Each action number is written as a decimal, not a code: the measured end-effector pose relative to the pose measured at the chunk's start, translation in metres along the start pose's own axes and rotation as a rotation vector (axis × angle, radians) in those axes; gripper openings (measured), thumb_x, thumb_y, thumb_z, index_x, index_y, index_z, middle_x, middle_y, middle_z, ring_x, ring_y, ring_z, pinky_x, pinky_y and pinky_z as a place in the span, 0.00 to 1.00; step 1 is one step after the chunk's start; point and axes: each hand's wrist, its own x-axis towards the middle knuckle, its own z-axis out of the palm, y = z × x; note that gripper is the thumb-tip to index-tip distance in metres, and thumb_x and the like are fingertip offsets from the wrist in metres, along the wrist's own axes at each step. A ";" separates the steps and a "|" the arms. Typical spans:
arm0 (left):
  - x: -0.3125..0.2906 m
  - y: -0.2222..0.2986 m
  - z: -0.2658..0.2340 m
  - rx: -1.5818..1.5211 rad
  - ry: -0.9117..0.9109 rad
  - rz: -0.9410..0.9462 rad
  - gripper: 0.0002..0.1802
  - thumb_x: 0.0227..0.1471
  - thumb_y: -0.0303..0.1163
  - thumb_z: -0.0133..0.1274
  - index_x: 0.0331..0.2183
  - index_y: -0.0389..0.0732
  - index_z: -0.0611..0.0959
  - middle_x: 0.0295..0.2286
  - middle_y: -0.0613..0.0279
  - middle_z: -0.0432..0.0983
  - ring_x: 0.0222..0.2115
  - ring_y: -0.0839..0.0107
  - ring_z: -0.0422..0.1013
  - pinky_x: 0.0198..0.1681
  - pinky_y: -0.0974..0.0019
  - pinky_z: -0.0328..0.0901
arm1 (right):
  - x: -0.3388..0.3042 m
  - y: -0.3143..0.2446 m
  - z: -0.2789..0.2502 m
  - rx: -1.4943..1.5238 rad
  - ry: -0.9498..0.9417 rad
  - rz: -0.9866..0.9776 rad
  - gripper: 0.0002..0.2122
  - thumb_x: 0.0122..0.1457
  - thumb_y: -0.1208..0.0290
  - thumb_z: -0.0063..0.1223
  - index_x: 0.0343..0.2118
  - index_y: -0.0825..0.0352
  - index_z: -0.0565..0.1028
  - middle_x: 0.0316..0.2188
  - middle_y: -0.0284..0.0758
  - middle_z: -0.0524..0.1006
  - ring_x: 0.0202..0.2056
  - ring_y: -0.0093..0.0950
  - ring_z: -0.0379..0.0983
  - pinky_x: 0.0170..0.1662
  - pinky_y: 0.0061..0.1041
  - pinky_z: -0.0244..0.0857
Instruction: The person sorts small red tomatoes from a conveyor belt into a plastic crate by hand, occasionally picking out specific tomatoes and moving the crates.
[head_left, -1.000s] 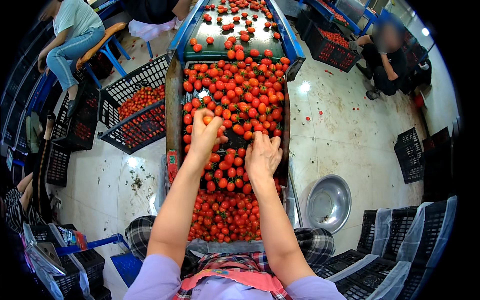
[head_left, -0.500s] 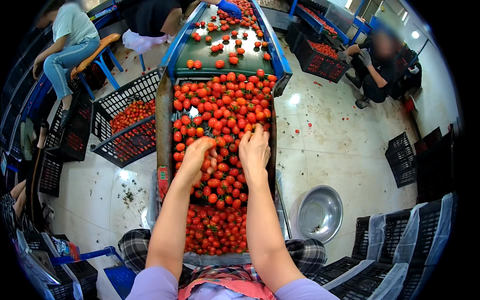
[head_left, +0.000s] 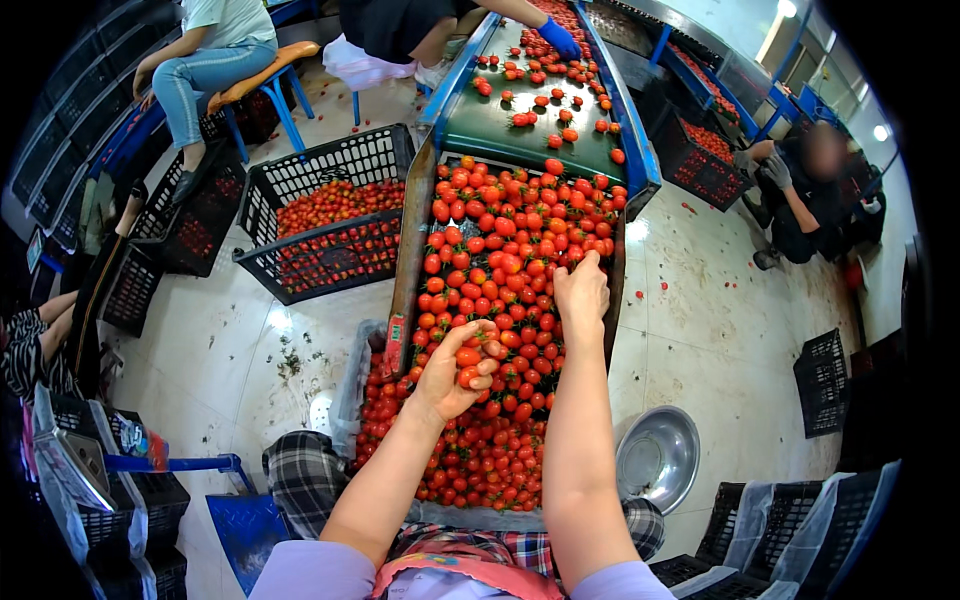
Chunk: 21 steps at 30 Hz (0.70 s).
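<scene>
Red cherry tomatoes (head_left: 505, 235) with green stems cover the sloping metal chute in front of me. More lie heaped in the lined container (head_left: 345, 400) at its lower end, close to my lap. My left hand (head_left: 450, 378) is turned palm up over the lower chute, its fingers curled around a few cherry tomatoes (head_left: 468, 357). Farther up, by the chute's right side, my right hand (head_left: 582, 295) has its fingers closed among the tomatoes. Whatever lies between those fingertips is hidden.
Beyond the chute runs a green conveyor belt (head_left: 485, 125), where a blue-gloved hand (head_left: 559, 38) of another person works. A black crate (head_left: 330, 250) of tomatoes stands left, a metal basin (head_left: 658, 458) right. Another person (head_left: 815, 190) crouches at the far right.
The view has turned left, shifting the chute rightward in the picture. My left hand has rolled palm up with tomatoes in it. My right hand has closed near the chute's right edge.
</scene>
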 end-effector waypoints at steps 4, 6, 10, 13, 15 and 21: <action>-0.012 -0.001 -0.001 0.011 0.021 0.031 0.11 0.56 0.39 0.45 0.38 0.43 0.71 0.27 0.64 0.68 0.21 0.78 0.63 0.14 0.79 0.57 | 0.016 -0.014 0.006 -0.122 -0.101 0.089 0.19 0.51 0.67 0.52 0.43 0.70 0.64 0.36 0.49 0.76 0.41 0.43 0.73 0.44 0.37 0.68; -0.018 -0.003 0.000 0.000 0.050 0.055 0.11 0.56 0.39 0.45 0.38 0.43 0.71 0.27 0.64 0.68 0.21 0.78 0.64 0.14 0.79 0.57 | 0.019 -0.013 -0.002 -0.154 -0.203 0.075 0.17 0.49 0.67 0.54 0.41 0.69 0.70 0.39 0.45 0.76 0.43 0.40 0.73 0.46 0.33 0.68; -0.031 -0.006 0.003 0.042 0.102 0.063 0.12 0.56 0.40 0.45 0.39 0.44 0.71 0.27 0.65 0.68 0.22 0.76 0.65 0.17 0.77 0.60 | 0.004 -0.005 -0.020 -0.130 -0.250 0.060 0.15 0.45 0.65 0.56 0.35 0.69 0.76 0.38 0.44 0.76 0.43 0.38 0.73 0.46 0.33 0.66; -0.036 -0.010 0.002 0.037 0.111 0.079 0.13 0.56 0.42 0.45 0.37 0.44 0.73 0.28 0.64 0.71 0.26 0.74 0.70 0.19 0.76 0.63 | -0.023 0.009 -0.017 0.475 -0.261 0.117 0.16 0.47 0.63 0.55 0.36 0.69 0.74 0.30 0.41 0.76 0.33 0.32 0.73 0.35 0.28 0.66; -0.038 -0.009 0.002 0.034 0.095 0.105 0.14 0.56 0.43 0.45 0.36 0.44 0.74 0.30 0.63 0.73 0.29 0.72 0.72 0.21 0.76 0.65 | -0.045 0.009 -0.018 1.060 -0.456 0.152 0.13 0.55 0.66 0.51 0.40 0.67 0.71 0.19 0.31 0.71 0.18 0.16 0.66 0.19 0.17 0.58; -0.053 -0.009 0.021 -0.150 0.093 0.150 0.15 0.55 0.39 0.45 0.39 0.38 0.73 0.38 0.51 0.71 0.41 0.58 0.70 0.39 0.63 0.72 | -0.091 0.002 -0.035 1.679 -0.920 0.233 0.10 0.63 0.62 0.38 0.34 0.63 0.68 0.19 0.29 0.67 0.11 0.13 0.51 0.15 0.13 0.46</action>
